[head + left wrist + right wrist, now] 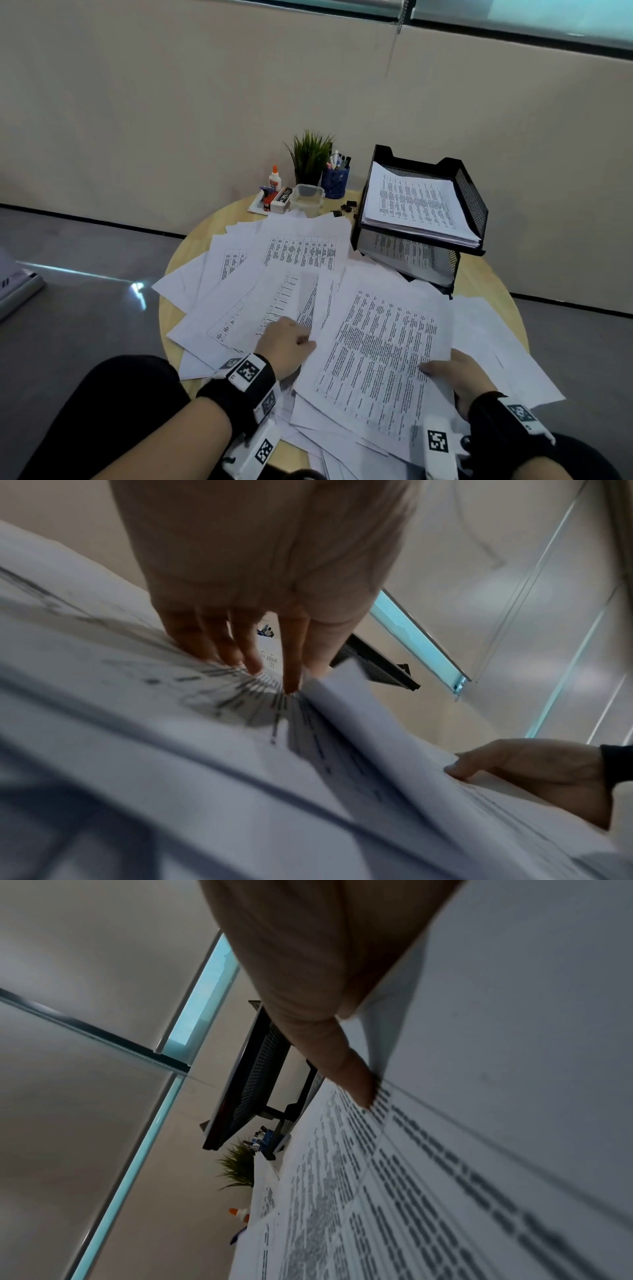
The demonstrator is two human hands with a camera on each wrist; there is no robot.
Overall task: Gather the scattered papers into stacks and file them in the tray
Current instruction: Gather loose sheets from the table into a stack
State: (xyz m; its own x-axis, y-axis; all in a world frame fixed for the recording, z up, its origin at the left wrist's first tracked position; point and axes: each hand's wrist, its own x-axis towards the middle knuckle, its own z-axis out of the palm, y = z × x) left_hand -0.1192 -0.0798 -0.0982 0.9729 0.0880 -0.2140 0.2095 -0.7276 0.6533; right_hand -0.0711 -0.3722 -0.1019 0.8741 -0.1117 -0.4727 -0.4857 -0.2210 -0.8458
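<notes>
Printed sheets [301,253] lie scattered over the round wooden table [212,222]. A black two-tier mesh tray [474,202] stands at the back right, with paper stacks [418,209] in both tiers. My right hand [442,368] pinches the right edge of a text-covered sheet [380,349], thumb on top and fingers underneath. That sheet's left edge [342,680] is raised off the pile. My left hand [301,337] is just left of this edge. Its straight fingertips [291,688] press down on a grid-printed sheet [260,315].
Behind the papers stand a potted plant [310,157], a blue pen cup [336,180], a glue bottle [274,177], a clear plastic box [307,198], a stapler and small boxes [270,200] and black binder clips [346,207]. The wall is close behind. A grey object [17,284] lies on the floor.
</notes>
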